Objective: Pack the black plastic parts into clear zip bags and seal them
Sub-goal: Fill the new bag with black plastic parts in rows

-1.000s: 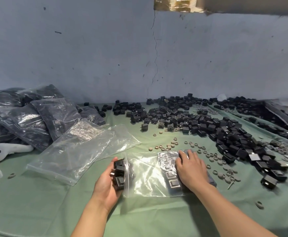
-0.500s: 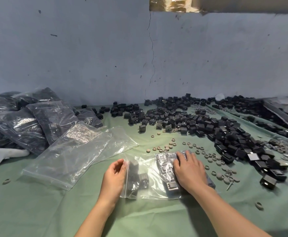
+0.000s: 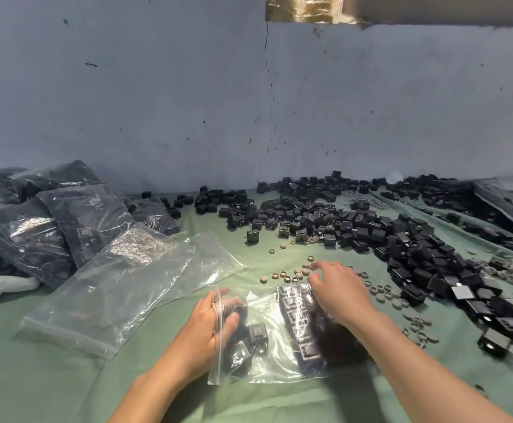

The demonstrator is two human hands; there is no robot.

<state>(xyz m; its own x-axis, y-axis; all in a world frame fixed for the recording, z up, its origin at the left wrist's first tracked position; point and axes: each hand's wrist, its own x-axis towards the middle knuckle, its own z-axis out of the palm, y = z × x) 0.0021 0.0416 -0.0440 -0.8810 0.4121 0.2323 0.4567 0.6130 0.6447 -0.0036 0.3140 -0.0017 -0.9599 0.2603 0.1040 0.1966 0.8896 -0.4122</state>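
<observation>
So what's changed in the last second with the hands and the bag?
The left hand carried its handful of black parts from outside the zip bag in through its mouth; some now lie free inside. The right hand shifted along the packed row toward the washers. The loose pile and filled bags stayed put.

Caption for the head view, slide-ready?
Left hand at the mouth of a clear zip bag part-filled with black parts; right hand open above it.

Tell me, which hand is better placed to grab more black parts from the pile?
Likely the right hand: it is nearer the loose black parts, fingers spread and holding nothing. The left hand is occupied at the mouth of the zip bag.
</observation>
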